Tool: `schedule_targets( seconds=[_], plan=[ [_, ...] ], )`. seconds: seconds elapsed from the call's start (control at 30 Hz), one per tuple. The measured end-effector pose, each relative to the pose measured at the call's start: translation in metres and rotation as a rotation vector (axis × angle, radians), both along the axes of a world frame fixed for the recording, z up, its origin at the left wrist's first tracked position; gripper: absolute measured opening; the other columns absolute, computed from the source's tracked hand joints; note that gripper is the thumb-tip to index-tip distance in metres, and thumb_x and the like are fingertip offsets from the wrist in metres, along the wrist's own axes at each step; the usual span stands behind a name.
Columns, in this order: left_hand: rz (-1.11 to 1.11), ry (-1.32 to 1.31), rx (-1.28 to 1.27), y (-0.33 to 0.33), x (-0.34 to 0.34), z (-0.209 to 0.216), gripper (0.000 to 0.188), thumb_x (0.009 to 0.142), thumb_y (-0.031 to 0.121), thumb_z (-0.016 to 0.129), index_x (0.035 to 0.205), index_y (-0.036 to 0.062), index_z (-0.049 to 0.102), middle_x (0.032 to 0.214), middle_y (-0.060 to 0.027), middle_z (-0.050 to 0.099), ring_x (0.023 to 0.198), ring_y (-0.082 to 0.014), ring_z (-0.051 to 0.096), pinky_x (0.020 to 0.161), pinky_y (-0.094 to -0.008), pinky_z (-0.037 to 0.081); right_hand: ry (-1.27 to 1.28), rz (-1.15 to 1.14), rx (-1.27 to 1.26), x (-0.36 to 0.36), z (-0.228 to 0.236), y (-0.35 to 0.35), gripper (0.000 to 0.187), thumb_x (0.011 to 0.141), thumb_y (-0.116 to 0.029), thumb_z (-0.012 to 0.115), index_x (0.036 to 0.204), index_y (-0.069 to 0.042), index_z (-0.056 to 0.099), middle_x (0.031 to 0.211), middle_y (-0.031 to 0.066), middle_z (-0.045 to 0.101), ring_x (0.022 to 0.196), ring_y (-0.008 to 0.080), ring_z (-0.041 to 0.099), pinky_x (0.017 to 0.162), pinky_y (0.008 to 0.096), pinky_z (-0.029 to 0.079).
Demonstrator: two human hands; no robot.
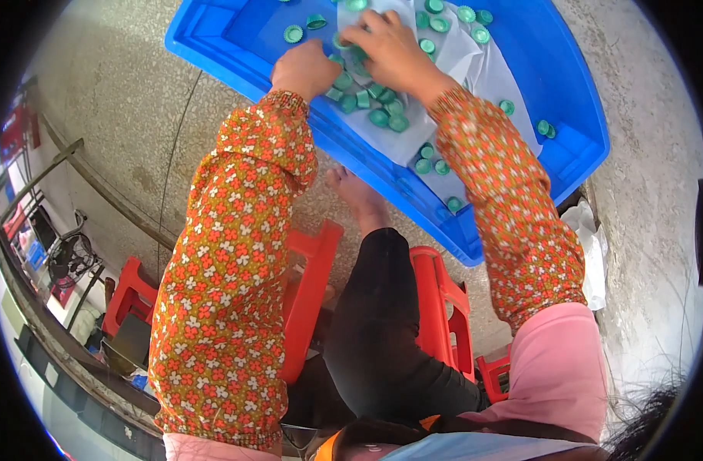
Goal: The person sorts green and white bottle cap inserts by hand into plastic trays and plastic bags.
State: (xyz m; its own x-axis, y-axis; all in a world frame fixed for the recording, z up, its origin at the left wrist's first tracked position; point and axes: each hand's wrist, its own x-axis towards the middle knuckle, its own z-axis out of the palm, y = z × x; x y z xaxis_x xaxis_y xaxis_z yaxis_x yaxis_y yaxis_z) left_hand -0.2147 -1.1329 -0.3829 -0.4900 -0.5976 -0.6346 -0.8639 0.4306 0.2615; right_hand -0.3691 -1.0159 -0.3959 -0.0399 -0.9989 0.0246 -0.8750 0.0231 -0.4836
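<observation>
Nearest, red stools (313,284) stand on a speckled concrete floor (121,115). Beyond them sits a blue tray (574,115) lined with a white sheet (474,69). The left hand (305,69) is curled shut beside green caps (367,96); the right hand (390,50) presses spread fingers onto them. A fan (67,257) stands far left.

Orange floral oversleeves (228,292), pink shirt (559,361), black trousers (382,323).

green caps (378,117) on a white sheet (463,61) in a blue tray (574,146); orange floral sleeves (228,284); red stools (436,300).
</observation>
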Motion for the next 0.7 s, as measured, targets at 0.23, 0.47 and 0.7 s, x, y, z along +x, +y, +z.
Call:
schedule_targets(
  seconds=[0.23,0.47,0.7],
  plan=[
    [0.188,0.516,0.195,0.095,-0.029,0.04,0.043,0.083,0.038,0.071,0.102,-0.0001,0.064,0.096,-0.026,0.07,0.094,-0.0467,0.067,0.085,-0.0516,0.054,-0.2,-0.199,-0.209,-0.008,0.048,0.106,0.053,0.069,0.004,0.075,0.117,-0.012,0.06,0.117,0.0127,0.052,0.114,0.0383,0.048,0.098,0.0466,0.046],
    [-0.172,0.303,0.016,0.131,-0.03,0.038,0.04,0.087,0.028,0.068,0.119,0.0047,0.063,0.124,-0.0231,0.06,0.121,-0.0435,0.054,0.101,-0.0511,0.046,-0.203,-0.265,0.079,-0.018,0.048,0.184,0.046,0.072,0.004,0.071,0.114,-0.008,0.059,0.12,0.0157,0.053,0.116,0.0405,0.051,0.1,0.0467,0.045],
    [-0.079,0.117,-0.773,0.083,-0.005,-0.014,0.041,0.086,0.021,0.064,0.119,-0.0036,0.059,0.122,-0.0175,0.059,0.115,-0.0354,0.053,0.097,-0.0477,0.04,0.332,-0.662,0.075,-0.084,0.029,0.201,0.05,0.081,-0.01,0.069,0.129,-0.006,0.058,0.129,0.0195,0.057,0.119,0.0421,0.054,0.102,0.0478,0.045]
  ],
)
